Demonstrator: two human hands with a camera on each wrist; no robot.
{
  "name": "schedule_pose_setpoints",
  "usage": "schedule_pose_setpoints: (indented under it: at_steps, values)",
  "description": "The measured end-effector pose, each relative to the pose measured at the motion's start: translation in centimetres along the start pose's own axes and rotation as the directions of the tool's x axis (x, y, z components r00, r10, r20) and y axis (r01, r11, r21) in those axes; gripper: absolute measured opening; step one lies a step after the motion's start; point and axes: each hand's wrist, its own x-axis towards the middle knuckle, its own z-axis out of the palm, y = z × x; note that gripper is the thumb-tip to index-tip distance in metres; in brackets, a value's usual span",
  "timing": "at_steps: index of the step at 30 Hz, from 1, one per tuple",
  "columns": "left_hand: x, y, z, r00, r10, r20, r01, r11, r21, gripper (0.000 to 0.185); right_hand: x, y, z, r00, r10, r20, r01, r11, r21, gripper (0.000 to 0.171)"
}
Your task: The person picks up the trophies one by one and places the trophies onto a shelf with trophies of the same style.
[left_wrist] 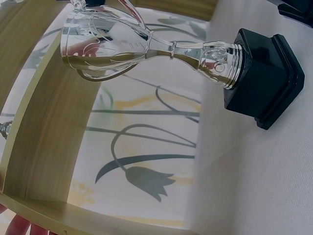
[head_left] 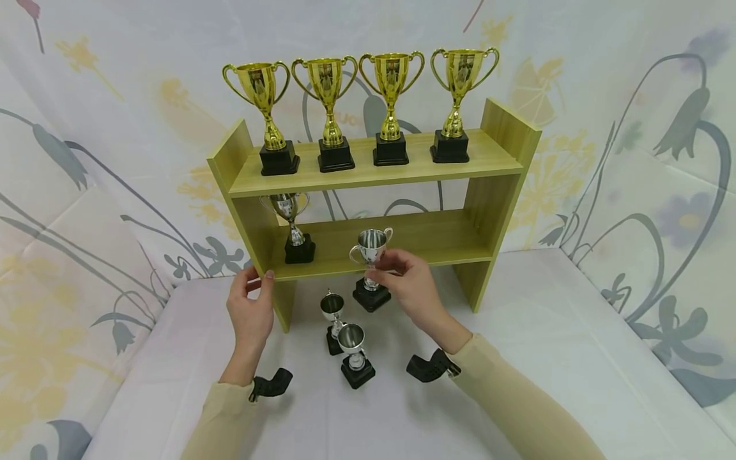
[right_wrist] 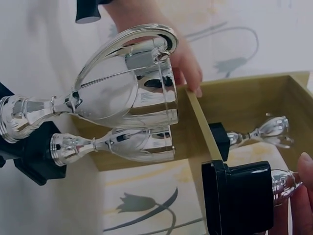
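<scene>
Right hand holding a silver trophy in front of the lower shelf

The right hand (head_left: 411, 281) is pinching the silver trophy (head_left: 370, 265) by its stem, fingers (head_left: 386, 263) curled round it, cup up and black base down, its long axis staying upright just in front of the lower shelf (head_left: 425, 239), whose open span is lying beyond and slightly right of the cup. The left hand (head_left: 251, 305) is gripping the shelf's left front edge, fingers bent over it, farther from the trophy than the right. Another silver trophy (head_left: 293, 229) is already standing at the shelf's left end; two more (head_left: 345, 338) are waiting on the desk (head_left: 546, 358) below. Whether the held base is clearing the shelf edge is hard to make out, and the thumb is hidden behind the stem.
</scene>
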Motion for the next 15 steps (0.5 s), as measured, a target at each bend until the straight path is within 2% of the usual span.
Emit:
schedule_pose_setpoints:
  at_steps: [15]
  values:
    - [0.1,0.0,0.0,1.000,0.010,-0.010,-0.010,1.000,0.003,0.031,0.9,-1.5,0.5,0.999,-0.037,-0.011,0.037,0.998,0.043,0.026]
